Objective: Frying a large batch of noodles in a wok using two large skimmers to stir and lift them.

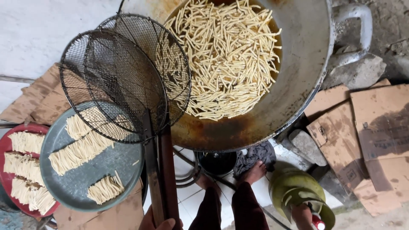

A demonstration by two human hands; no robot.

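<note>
Flattened brown cardboard boxes (362,136) lie on the ground right of the wok, stained, with dark print on the panels; more cardboard (38,100) lies at left. One hand (159,223), bottom edge, clenched around the two long handles of a pair of wire-mesh skimmers (123,81); left or right cannot be told. Skimmers are stacked, overlapping, dark, round, empty, held over the wok's left rim. Wok (298,64) holds pale dough sticks (226,55) in oil. A grey tray (81,179) and a red tray (6,145) at left carry raw strips. Green gas cylinder (296,189) lower right.
</note>
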